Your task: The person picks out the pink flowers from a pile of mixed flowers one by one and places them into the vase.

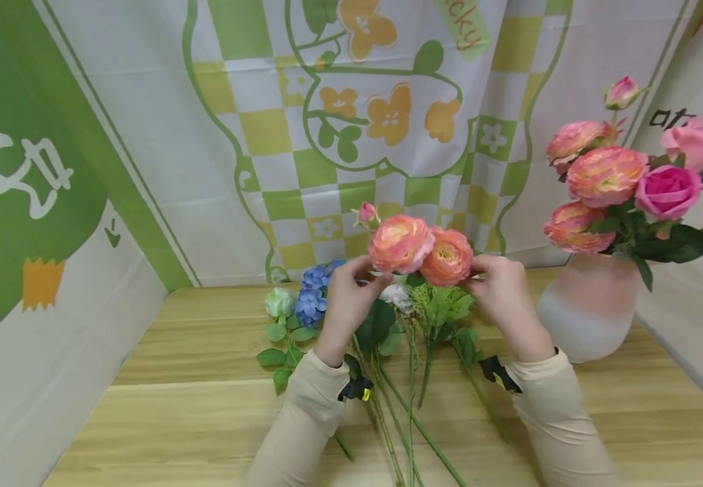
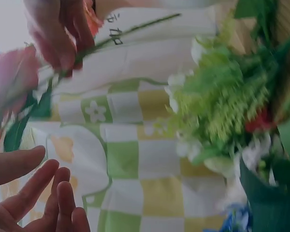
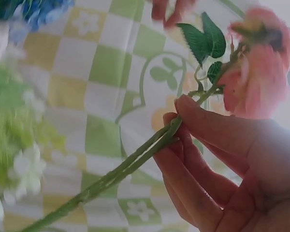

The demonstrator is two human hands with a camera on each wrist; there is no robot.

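My right hand [image 1: 503, 291] pinches the green stem [image 3: 111, 176] of an artificial ranunculus branch between thumb and fingers. The branch carries two coral-pink blooms [image 1: 400, 243] and a small pink bud [image 1: 366, 215], raised above the table. In the head view my left hand [image 1: 354, 297] is beside the left bloom. The left wrist view shows the left fingers [image 2: 48, 195] spread and apart from the stem, holding nothing. Below the hands lie loose artificial stems: a pale green rose [image 1: 280, 302], a blue hydrangea [image 1: 311, 306], a white flower [image 1: 397, 297] and leafy greenery [image 1: 445, 308].
A pink-and-white vase [image 1: 589, 311] stands at the right of the wooden table [image 1: 205, 412], filled with coral ranunculus, a magenta rose [image 1: 669, 192] and pink buds. A checked, flower-printed cloth [image 1: 278, 135] hangs behind the table. Long bare stems reach toward the front edge.
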